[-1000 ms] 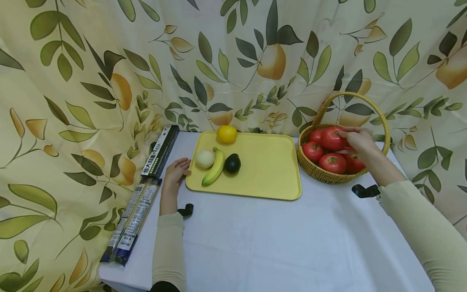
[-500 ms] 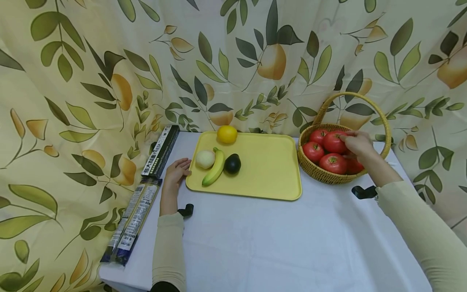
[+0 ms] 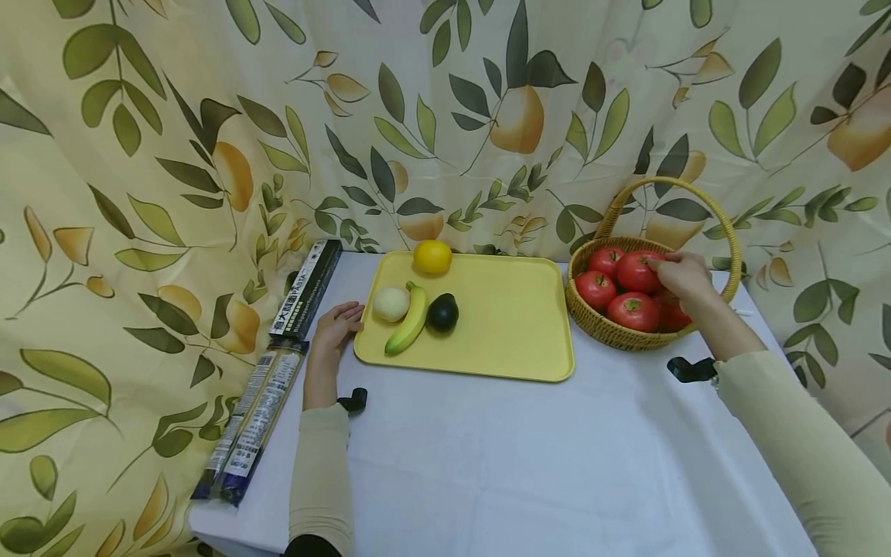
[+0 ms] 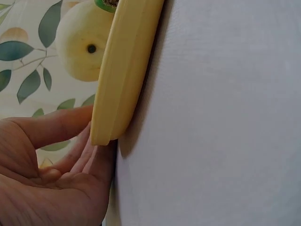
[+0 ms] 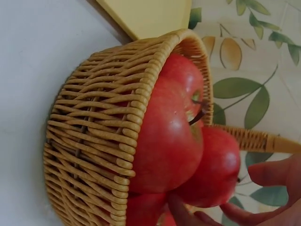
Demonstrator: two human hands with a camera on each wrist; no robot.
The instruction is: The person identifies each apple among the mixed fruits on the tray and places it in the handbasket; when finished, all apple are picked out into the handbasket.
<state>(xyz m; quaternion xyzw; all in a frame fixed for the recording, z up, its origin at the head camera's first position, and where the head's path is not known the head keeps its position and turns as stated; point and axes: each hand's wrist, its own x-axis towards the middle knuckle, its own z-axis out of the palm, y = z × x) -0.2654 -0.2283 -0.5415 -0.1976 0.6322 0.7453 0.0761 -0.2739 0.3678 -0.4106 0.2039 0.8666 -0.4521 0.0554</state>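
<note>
On the right of the head view, a round wicker basket (image 3: 612, 334) holds several red apples (image 3: 633, 311). My right hand (image 3: 685, 280) reaches over its rim and grips the upper apple (image 5: 214, 169) from the right side, fingers and thumb spread around it. That apple still sits among the others. My left hand (image 3: 334, 334) holds the left edge of a yellow tray (image 3: 508, 317); the left wrist view shows the thumb at the rim and the fingers partly hidden behind it. On the tray lie a lemon (image 3: 432, 257), a pale round fruit (image 3: 391, 303), a banana (image 3: 407, 319) and a dark avocado (image 3: 442, 312).
Left of the tray lie a black pasta box (image 3: 306, 286) and clear pasta packets (image 3: 254, 418), end to end along the table's left side. The arched basket handle (image 3: 731, 232) rises beside my right hand. A leaf-patterned curtain (image 3: 445, 116) hangs behind the white-covered table (image 3: 522, 456).
My right hand has shifted slightly and its fingers have drawn closer to the upper apple. My left hand and the tray stay where they were.
</note>
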